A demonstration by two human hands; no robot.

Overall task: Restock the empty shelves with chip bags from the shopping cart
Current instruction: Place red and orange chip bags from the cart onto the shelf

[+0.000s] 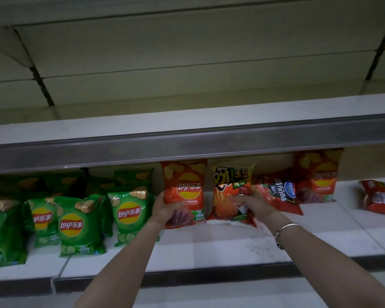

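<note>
On the white lower shelf point(220, 247) my left hand point(165, 207) grips the left edge of an upright red Lay's bag point(187, 185). Beside it stands an orange potato-stick bag point(229, 185), which my right hand point(253, 203) holds by its lower right side. A red tomato-flavour bag point(280, 194) leans just behind my right hand, and another red Lay's bag point(318, 176) stands further right. Several green Lay's bags point(80, 227) fill the left part of the same shelf. The shopping cart is out of view.
The upper shelf point(187, 121) above the grey price rail point(187, 145) holds nothing visible. A red packet point(380, 198) lies flat at the far right of the lower shelf. Bare shelf surface shows in front of the red bags and to their right.
</note>
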